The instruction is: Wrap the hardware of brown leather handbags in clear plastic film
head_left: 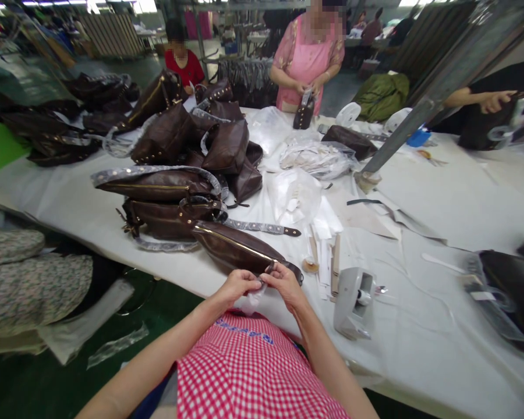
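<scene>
At the table's near edge, my left hand (241, 284) and my right hand (285, 283) meet fingertip to fingertip, both closed in a pinch. A piece of thin whitish plastic film (256, 298) hangs below the fingers of my left hand. A small dark piece shows at my right fingertips; its kind is hard to make out. Just beyond my hands lies a dark brown leather handbag (236, 247) on its side, its gold zipper facing up. A studded strap (262, 227) in clear wrap lies behind that bag.
More brown handbags (157, 218) lie to the left, with a pile (225, 139) behind. A tape dispenser (356, 302) stands right of my hands. Plastic bags (294, 195) lie mid-table. A metal post (413, 110) rises at the right. A person in a pink apron (308, 55) handles a bag opposite.
</scene>
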`<act>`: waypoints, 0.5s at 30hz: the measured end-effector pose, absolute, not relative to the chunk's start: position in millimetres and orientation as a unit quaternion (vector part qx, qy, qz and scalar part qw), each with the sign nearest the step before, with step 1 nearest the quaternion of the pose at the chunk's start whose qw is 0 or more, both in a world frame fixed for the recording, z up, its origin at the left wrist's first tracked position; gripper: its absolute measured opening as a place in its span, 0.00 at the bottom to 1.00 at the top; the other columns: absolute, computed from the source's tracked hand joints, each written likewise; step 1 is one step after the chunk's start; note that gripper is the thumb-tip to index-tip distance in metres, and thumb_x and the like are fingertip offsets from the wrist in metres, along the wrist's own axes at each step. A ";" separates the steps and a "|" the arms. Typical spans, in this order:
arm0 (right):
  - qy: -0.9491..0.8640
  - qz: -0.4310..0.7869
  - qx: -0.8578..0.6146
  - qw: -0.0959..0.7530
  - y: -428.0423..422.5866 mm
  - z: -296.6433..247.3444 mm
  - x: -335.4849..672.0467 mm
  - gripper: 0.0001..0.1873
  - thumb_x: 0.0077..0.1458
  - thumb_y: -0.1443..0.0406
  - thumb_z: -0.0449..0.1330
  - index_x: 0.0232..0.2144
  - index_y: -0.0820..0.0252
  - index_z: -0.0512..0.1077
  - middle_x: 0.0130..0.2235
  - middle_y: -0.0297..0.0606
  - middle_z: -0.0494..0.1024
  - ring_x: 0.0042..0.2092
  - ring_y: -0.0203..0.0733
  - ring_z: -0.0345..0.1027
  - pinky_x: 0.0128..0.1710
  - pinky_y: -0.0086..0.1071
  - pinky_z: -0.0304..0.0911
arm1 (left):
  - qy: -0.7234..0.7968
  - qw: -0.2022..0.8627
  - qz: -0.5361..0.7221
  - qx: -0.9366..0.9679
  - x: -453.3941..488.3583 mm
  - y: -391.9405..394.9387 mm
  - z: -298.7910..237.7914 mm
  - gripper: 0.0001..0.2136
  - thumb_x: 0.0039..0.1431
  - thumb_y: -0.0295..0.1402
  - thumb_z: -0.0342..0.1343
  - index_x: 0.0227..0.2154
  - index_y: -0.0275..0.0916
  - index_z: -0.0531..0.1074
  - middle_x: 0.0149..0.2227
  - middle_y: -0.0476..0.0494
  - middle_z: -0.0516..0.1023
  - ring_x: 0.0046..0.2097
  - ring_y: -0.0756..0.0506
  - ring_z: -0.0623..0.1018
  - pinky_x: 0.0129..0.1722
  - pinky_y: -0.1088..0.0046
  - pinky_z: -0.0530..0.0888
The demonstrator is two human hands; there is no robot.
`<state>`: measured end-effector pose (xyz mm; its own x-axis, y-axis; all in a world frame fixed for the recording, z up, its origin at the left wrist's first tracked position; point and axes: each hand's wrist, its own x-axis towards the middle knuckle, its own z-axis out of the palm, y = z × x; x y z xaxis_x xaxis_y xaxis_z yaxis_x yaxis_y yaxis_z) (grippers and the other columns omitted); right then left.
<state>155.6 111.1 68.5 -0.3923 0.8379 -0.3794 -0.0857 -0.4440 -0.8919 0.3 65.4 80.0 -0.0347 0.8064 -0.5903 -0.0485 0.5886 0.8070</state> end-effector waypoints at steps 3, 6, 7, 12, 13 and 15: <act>-0.428 0.714 -0.461 0.306 112.0 68.8 155.4 0.17 0.38 0.58 0.70 0.27 0.59 0.69 0.21 0.27 0.69 0.25 0.33 0.62 0.27 0.29 0.56 | 0.634 0.617 0.357 0.300 5.3 69.4 81.2 0.12 0.35 0.37 0.63 0.20 0.36 0.69 0.19 0.53 0.70 0.23 0.52 0.65 0.25 0.75 0.60; -0.496 0.654 -0.498 0.281 115.4 79.1 163.3 0.14 0.45 0.55 0.66 0.25 0.58 0.70 0.19 0.29 0.70 0.23 0.37 0.64 0.27 0.31 0.59 | 0.633 0.607 0.371 0.305 8.7 73.8 87.0 0.11 0.34 0.36 0.63 0.19 0.35 0.68 0.19 0.52 0.70 0.24 0.52 0.66 0.26 0.75 0.62; -0.540 0.603 -0.515 0.283 116.8 83.9 168.0 0.13 0.49 0.54 0.63 0.25 0.58 0.71 0.20 0.32 0.72 0.25 0.39 0.66 0.28 0.32 0.61 | 0.631 0.604 0.376 0.310 8.8 74.5 89.0 0.11 0.33 0.36 0.63 0.18 0.35 0.68 0.19 0.52 0.70 0.24 0.51 0.66 0.27 0.75 0.61; -0.767 0.263 -0.482 0.333 120.6 82.5 192.2 0.13 0.54 0.64 0.56 0.42 0.53 0.75 0.46 0.44 0.78 0.49 0.50 0.70 0.51 0.42 0.63 | 0.629 0.607 0.373 0.312 1.9 69.4 73.3 0.12 0.35 0.37 0.64 0.18 0.36 0.67 0.17 0.53 0.69 0.23 0.52 0.65 0.25 0.75 0.60; -0.793 0.226 -0.453 0.339 122.8 72.6 194.1 0.19 0.53 0.66 0.57 0.48 0.52 0.74 0.51 0.45 0.75 0.52 0.51 0.69 0.51 0.41 0.64 | 0.636 0.610 0.359 0.309 0.0 70.3 62.7 0.14 0.35 0.37 0.65 0.17 0.37 0.66 0.16 0.54 0.68 0.22 0.52 0.65 0.25 0.75 0.60; -0.826 0.197 -0.405 0.339 131.2 46.6 193.3 0.26 0.51 0.68 0.59 0.53 0.47 0.71 0.53 0.42 0.74 0.51 0.49 0.70 0.50 0.37 0.66 | 0.653 0.596 0.330 0.330 -3.2 76.8 40.1 0.15 0.37 0.38 0.68 0.17 0.37 0.66 0.18 0.53 0.69 0.24 0.50 0.68 0.25 0.75 0.62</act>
